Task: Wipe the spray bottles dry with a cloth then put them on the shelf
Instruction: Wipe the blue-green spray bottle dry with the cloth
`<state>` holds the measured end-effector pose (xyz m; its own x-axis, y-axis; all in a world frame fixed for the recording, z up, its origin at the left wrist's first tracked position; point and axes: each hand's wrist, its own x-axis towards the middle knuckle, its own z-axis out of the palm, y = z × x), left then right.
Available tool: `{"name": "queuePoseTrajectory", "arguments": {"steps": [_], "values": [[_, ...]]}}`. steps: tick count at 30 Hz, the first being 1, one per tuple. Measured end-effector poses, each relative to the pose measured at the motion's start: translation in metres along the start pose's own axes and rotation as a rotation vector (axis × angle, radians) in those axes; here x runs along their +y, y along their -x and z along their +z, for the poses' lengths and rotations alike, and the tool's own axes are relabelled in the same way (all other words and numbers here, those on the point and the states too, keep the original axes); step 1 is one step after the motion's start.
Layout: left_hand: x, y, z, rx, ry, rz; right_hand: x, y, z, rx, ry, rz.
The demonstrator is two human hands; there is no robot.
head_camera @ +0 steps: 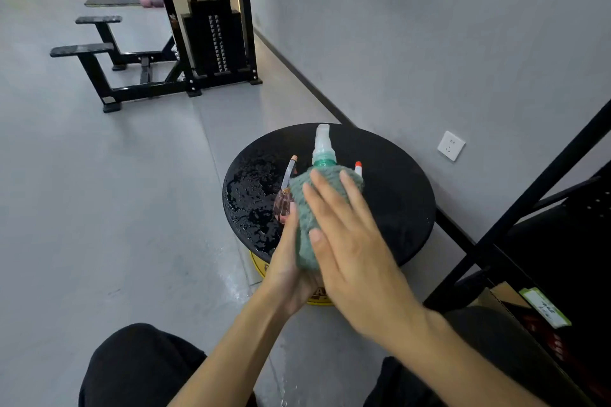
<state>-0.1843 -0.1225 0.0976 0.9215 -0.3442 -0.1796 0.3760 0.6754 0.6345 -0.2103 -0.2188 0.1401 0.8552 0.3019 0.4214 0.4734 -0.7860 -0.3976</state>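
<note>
A green spray bottle [322,150] with a clear cap is wrapped in a fuzzy green cloth [304,208] above the round black table [396,188]. My left hand [291,271] grips the wrapped bottle from below. My right hand [350,241] lies flat on the cloth with straight fingers. Behind the cloth stand a pink bottle [282,206] with a thin nozzle at the left and a bottle with a red and white tip [358,168] at the right, both partly hidden.
Water drops cover the table's left part [251,195]. A black metal shelf frame [529,208] rises at the right, with a cardboard box [515,304] beneath. A wall socket [451,145] sits on the grey wall. Gym machines [211,40] stand further back on the floor.
</note>
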Motion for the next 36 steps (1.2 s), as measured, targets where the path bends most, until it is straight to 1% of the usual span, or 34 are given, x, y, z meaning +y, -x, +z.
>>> {"name": "queuePoseTrajectory", "arguments": {"steps": [4,6,9,12,17,21,24,28,32,36], "values": [[0.002,-0.003,-0.004,0.020,-0.040,0.031,-0.001,0.010,0.009,0.008,-0.015,-0.028],[0.002,-0.003,-0.006,0.005,-0.057,0.007,0.004,-0.002,0.004,-0.016,-0.040,-0.007],[0.001,-0.003,-0.004,-0.055,-0.088,-0.054,0.017,-0.031,-0.008,-0.002,-0.148,0.059],[-0.002,-0.004,-0.005,-0.064,-0.093,-0.062,0.025,-0.046,-0.009,-0.028,-0.225,0.123],[0.000,-0.010,-0.011,-0.001,-0.045,-0.028,0.014,-0.022,0.009,-0.005,-0.160,0.079],[0.005,-0.018,-0.018,0.042,0.016,0.042,0.009,-0.001,0.016,-0.080,-0.128,0.064],[0.009,-0.027,-0.026,0.067,0.003,0.025,0.012,0.006,0.021,-0.114,-0.139,0.029],[0.016,-0.042,-0.034,0.052,0.012,0.030,0.025,0.007,0.035,-0.044,-0.132,-0.054],[0.026,-0.061,-0.045,0.050,-0.054,0.003,0.036,0.002,0.040,-0.011,-0.243,-0.049],[0.035,-0.078,-0.066,0.065,-0.175,-0.008,0.050,-0.004,0.045,-0.075,-0.473,0.063]]}}
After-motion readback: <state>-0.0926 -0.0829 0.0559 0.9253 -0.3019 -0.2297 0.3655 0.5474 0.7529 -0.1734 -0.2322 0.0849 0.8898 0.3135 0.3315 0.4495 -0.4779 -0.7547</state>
